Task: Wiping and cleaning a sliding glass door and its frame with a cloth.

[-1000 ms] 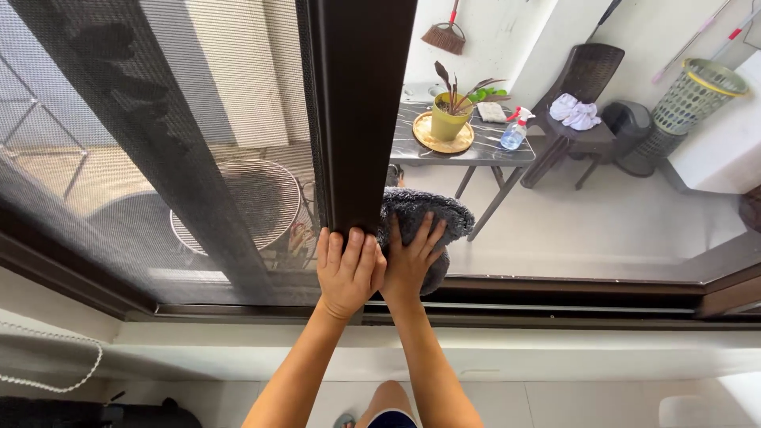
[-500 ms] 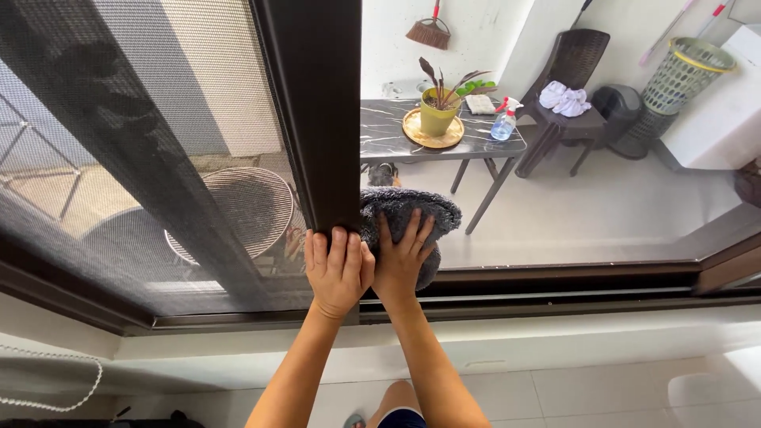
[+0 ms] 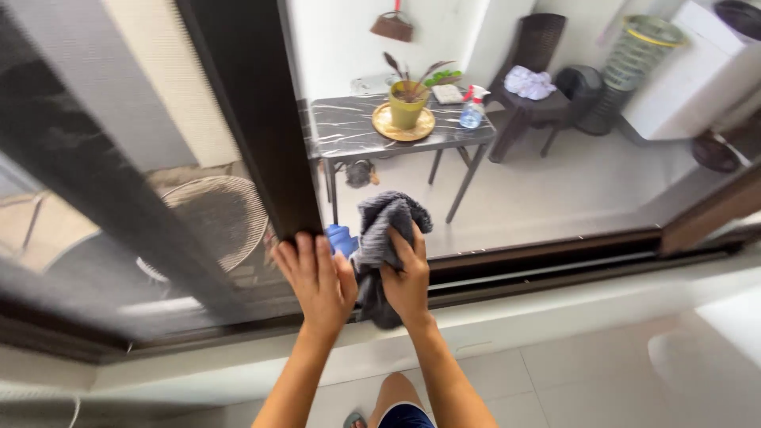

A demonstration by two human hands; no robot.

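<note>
From the head camera, looking down, the left hand (image 3: 315, 277) lies flat with its fingers together and stretched upward, the fingertips pressed against the bottom end of the dark window frame post (image 3: 255, 119). Just beside it, the right hand (image 3: 406, 277) is curled around a grey cloth (image 3: 382, 230), pinching it between thumb and fingers. The cloth bunches up above the right hand's fingers and hangs down below the palm, so the hand grips it about the middle; its lower end reaches the dark window track (image 3: 539, 265) at the sill's near edge. The two hands almost touch, with the cloth filling the gap between them. A small blue thing (image 3: 341, 238) shows between the left hand's fingertips and the cloth; what it is cannot be told. Left of the post is a dark mesh screen (image 3: 87, 182), with a round wicker chair (image 3: 218, 218) seen through it. Beyond the glass stands a dark marble-topped table (image 3: 349, 131); near its far right corner sits a yellow pot with a plant (image 3: 406, 107) on a round tray, and a spray bottle (image 3: 473, 111) stands at its right edge. Further right are a dark chair (image 3: 539, 47) holding a white cloth (image 3: 529, 81) and a green mesh basket (image 3: 638, 51).
</note>
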